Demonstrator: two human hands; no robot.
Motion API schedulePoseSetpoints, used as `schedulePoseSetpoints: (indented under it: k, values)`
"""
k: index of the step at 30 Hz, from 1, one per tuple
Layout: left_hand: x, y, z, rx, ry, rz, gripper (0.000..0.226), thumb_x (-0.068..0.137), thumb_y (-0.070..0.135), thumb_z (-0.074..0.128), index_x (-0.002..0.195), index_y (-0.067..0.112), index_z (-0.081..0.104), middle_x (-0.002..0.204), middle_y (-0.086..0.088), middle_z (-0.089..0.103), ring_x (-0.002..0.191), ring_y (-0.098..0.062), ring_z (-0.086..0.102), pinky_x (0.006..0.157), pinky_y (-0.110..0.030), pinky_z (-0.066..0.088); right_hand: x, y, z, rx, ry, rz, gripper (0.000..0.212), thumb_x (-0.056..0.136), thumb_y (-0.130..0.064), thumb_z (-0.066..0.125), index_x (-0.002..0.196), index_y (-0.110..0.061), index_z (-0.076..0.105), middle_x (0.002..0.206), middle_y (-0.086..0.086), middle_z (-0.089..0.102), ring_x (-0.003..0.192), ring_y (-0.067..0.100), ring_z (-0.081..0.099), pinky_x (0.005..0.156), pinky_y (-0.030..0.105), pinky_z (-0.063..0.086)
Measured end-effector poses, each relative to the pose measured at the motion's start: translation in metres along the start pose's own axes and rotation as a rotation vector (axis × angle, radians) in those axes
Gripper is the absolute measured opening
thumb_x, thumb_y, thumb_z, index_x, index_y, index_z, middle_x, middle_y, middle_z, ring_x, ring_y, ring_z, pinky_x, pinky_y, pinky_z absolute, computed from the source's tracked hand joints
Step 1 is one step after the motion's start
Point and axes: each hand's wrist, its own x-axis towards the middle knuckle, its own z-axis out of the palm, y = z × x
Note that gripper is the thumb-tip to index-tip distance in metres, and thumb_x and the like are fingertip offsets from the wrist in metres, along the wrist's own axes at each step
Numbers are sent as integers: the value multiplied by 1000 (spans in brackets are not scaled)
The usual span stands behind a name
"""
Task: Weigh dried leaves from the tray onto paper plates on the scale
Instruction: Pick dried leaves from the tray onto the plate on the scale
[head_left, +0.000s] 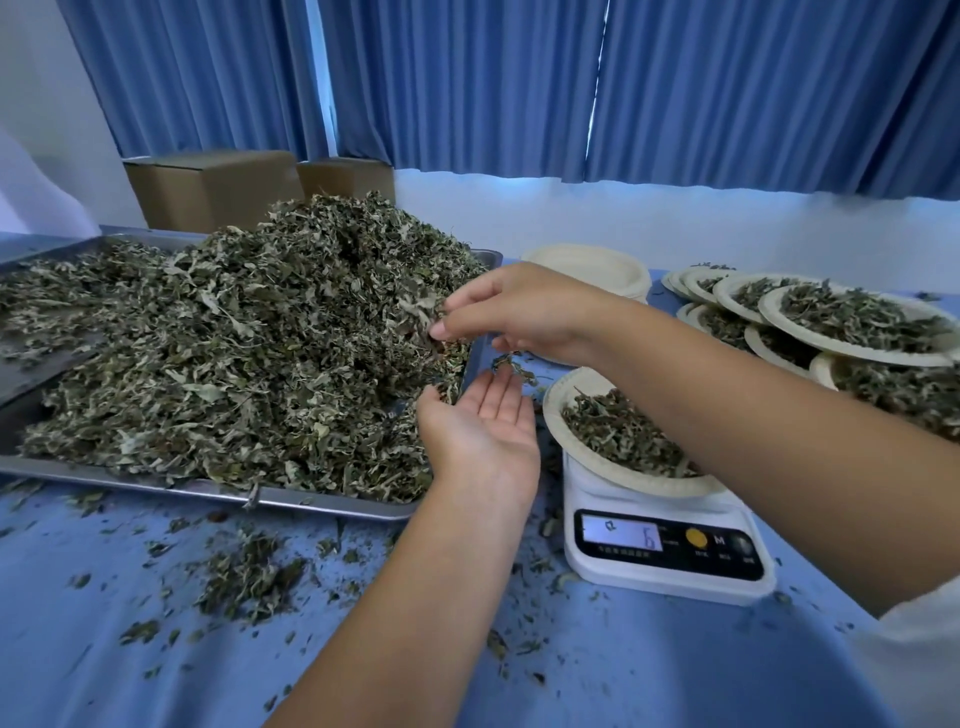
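Reaching across above the scale (670, 566), the right hand (524, 312) pinches a tuft of dried leaves (260, 338) between thumb and fingertips at the right flank of the big heap. The heap fills a metal tray (291, 503) on the blue table (104, 649). Below it, the left hand (483, 426) lies palm up by the tray's right edge, fingers straight and gripping nothing. A small clump of leaves (511, 364) shows just above its fingertips; whether it touches them cannot be told. On the white scale, just right of the tray, sits a paper plate (558, 400) partly filled with leaves and partly hidden by the right forearm. The lit display (621, 535) is too blurred to read. Further right, filled plates (852, 355) overlap one another in a cluster, and a stack of empty plates (592, 267) stands behind the right hand. Loose crumbs of leaf (249, 571) are scattered on the table in front of the tray. Two cardboard boxes (208, 187) stand behind the tray, under blue curtains (519, 78).
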Motion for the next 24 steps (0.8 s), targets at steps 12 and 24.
schedulePoseSetpoints:
  k: [12, 24]
  values:
    - [1, -4, -1, 86, -5, 28, 62, 100, 45, 26, 131, -6, 45, 132, -21, 53, 129, -31, 46, 111, -41, 31, -85, 45, -74, 112, 261, 48, 15, 61, -39, 84, 74, -37, 76, 84, -19, 73, 75, -6, 65, 64, 18, 48]
    - [2, -8, -6, 150, -20, 42, 58, 100, 43, 29, 123, -5, 51, 121, -19, 59, 123, -30, 52, 108, -40, 36, -115, 46, -99, -483, 160, 228, 15, 75, -41, 76, 67, -28, 74, 55, -9, 66, 47, -6, 53, 51, 18, 37]
